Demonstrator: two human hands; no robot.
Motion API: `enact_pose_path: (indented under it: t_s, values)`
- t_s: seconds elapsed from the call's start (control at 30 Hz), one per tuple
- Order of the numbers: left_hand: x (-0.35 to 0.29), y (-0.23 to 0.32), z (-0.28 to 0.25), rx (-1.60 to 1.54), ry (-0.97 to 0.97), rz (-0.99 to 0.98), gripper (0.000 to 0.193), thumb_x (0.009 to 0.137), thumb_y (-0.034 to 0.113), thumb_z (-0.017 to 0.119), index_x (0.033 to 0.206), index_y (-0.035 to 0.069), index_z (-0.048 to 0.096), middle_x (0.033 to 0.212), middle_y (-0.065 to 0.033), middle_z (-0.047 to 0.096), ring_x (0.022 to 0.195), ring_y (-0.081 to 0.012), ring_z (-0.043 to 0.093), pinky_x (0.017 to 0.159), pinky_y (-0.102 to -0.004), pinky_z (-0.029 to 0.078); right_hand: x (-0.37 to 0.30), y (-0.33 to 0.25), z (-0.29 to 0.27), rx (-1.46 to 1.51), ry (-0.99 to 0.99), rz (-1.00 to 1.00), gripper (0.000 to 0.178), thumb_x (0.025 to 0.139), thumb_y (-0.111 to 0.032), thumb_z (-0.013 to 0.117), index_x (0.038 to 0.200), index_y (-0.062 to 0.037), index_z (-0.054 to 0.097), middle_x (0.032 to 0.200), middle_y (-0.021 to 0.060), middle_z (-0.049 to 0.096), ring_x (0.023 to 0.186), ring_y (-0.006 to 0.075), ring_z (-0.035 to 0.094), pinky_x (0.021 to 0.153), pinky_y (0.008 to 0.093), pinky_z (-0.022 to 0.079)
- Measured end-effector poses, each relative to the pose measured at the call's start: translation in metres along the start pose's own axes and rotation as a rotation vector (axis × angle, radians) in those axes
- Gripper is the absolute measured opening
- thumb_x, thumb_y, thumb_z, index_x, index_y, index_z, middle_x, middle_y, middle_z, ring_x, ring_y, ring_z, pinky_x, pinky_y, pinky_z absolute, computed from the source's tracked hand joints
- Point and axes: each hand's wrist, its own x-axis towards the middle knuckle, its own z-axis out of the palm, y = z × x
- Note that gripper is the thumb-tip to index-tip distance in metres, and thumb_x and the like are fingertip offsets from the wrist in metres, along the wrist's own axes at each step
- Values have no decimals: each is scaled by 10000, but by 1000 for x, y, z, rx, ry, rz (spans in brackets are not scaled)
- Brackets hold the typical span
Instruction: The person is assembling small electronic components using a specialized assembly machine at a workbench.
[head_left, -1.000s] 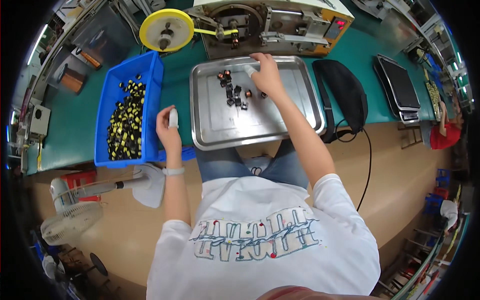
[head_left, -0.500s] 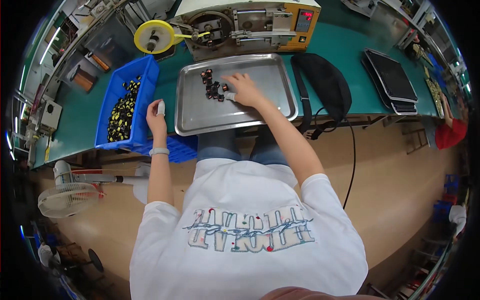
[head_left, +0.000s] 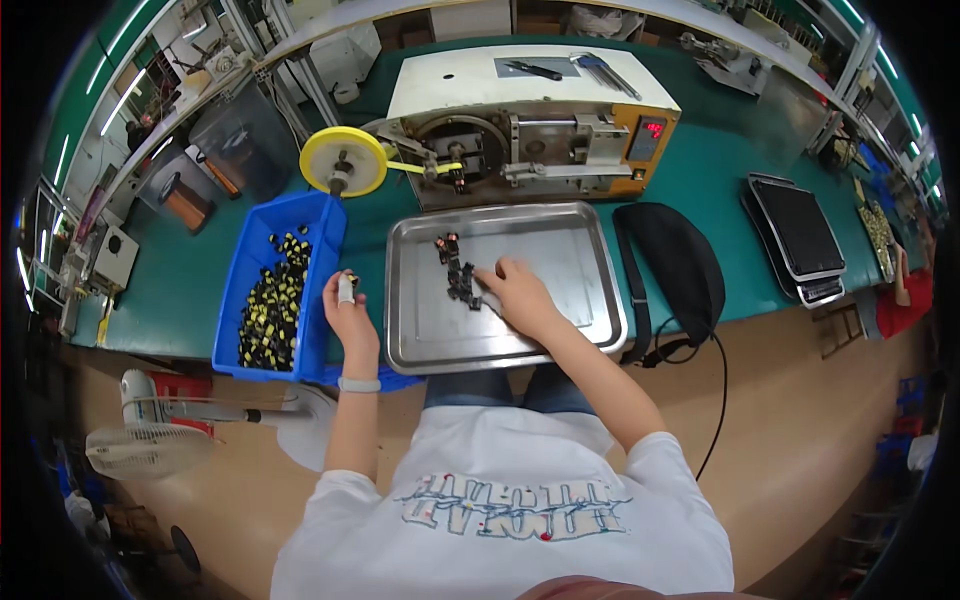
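My left hand (head_left: 349, 312), its thumb or finger in a white cover, pinches a small black-and-yellow wound coil (head_left: 353, 281) beside the blue bin (head_left: 328, 255). That bin holds many similar coils (head_left: 272, 315). Over the metal tray (head_left: 560, 345) is my right hand (head_left: 522, 300), with bent fingers slightly apart. Its fingertips touch the right side of an uneven line of small black coils (head_left: 461, 280), some showing copper. No coil can be made out in this hand, though its fingers partly hide the spot.
Behind the tray stands a winding machine (head_left: 540, 150) with a yellow tape reel (head_left: 343, 162). A black bag (head_left: 672, 260) lies to the right, and stacked dark trays (head_left: 797, 230) sit farther right. A fan (head_left: 150, 450) is at lower left.
The view has tilted up, showing more of the machine. My right fingers have drawn closer together against the coils, whose line is tighter. A coil now shows in my left fingers.
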Motion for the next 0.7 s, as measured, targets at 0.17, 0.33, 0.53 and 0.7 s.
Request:
enact_pose_path:
  t_s: [0.17,0.33,0.53,0.7]
  values:
    - [24,5,42,-615,-252,-539,153,923,158,507,1031,52,530,914,-29,540,784,-118,506,615,-233,375,4,5,7,-41,-85,80,254,819,-148,567,1069,-112,548,934,116,499,866,295,558,680,397,488]
    - [43,3,94,-681,-535,-962,166,911,174,509,1013,46,540,863,-25,509,737,-128,464,598,-234,352,13,5,-2,290,-42,306,248,802,-124,640,1033,-61,574,950,121,574,823,299,603,713,381,490]
    - [42,-10,127,-640,-752,-1259,294,940,229,469,1133,13,521,969,-50,525,821,-152,473,646,-238,368,16,7,-16,565,-20,492,220,856,-138,629,1015,1,568,683,87,588,563,156,543,567,263,442]
    - [46,-12,144,-582,-935,-1208,387,956,296,443,1205,4,495,1022,-58,526,866,-162,467,675,-250,379,24,8,-38,1155,16,817,178,910,-170,574,991,-12,568,683,32,606,514,55,450,462,198,338]
